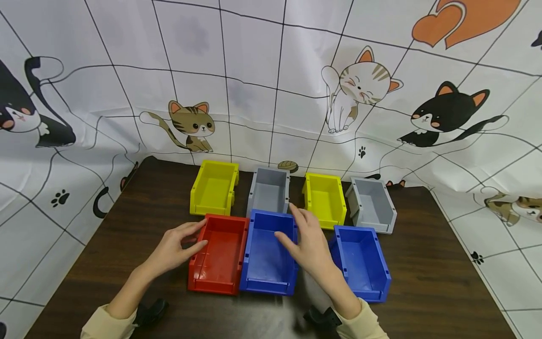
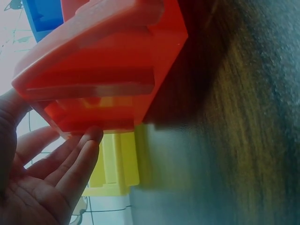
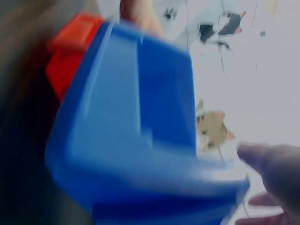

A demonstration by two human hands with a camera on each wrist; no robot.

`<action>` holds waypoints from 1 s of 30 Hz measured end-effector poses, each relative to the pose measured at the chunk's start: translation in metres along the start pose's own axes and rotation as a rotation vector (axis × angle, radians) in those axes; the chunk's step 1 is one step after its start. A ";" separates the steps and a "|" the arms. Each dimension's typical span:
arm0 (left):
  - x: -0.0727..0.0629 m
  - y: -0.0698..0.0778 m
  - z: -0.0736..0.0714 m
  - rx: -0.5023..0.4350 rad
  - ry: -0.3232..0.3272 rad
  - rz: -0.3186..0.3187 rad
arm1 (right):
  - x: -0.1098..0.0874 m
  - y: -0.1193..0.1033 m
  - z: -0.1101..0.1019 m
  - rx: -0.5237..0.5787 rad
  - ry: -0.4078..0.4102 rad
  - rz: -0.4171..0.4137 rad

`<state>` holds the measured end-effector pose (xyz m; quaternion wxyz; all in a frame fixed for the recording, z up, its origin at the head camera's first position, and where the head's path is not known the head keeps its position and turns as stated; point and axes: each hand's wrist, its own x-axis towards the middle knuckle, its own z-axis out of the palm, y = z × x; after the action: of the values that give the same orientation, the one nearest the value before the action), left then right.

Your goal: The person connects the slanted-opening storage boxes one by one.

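Head view: smooth plastic red bin (image 1: 223, 252) and adjoining blue bin (image 1: 268, 263) are pointing lengthwise toward the camera. Left grip (image 1: 177, 246) and right grip (image 1: 312, 247) are gaping, empty.

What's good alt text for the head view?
Person's left hand at a red bin's left side, right hand at the right edge of the blue bin beside it, on a dark table. Another blue bin sits farther right; behind stand a yellow bin, gray bin, second yellow bin and second gray bin, before a cat-print sheet.
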<state>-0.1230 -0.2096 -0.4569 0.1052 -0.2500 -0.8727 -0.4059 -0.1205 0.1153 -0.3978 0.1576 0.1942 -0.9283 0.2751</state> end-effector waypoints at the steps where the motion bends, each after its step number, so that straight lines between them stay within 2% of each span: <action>1: 0.000 0.000 0.000 0.001 0.002 0.003 | 0.000 -0.004 0.001 -0.007 -0.023 -0.041; 4: -0.001 0.001 0.000 0.001 0.008 0.011 | 0.001 -0.016 0.005 -0.028 -0.129 -0.112; 9: 0.000 0.001 -0.001 0.004 0.008 0.016 | 0.004 -0.031 0.014 -0.120 -0.259 -0.080; 14: -0.001 0.000 0.000 0.004 0.004 0.008 | 0.008 -0.038 0.022 -0.212 -0.340 -0.081; 16: -0.001 0.000 0.001 0.003 0.001 0.007 | 0.008 -0.039 0.024 -0.216 -0.371 -0.077; 20: -0.001 0.000 0.002 0.003 0.005 0.012 | 0.008 -0.038 0.026 -0.218 -0.416 -0.062; 30: -0.001 0.000 0.001 -0.005 0.007 0.004 | 0.010 -0.039 0.028 -0.268 -0.455 -0.060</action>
<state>-0.1220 -0.2095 -0.4578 0.1085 -0.2504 -0.8710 -0.4086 -0.1174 0.0664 -0.3991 -0.0227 0.2560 -0.9618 0.0941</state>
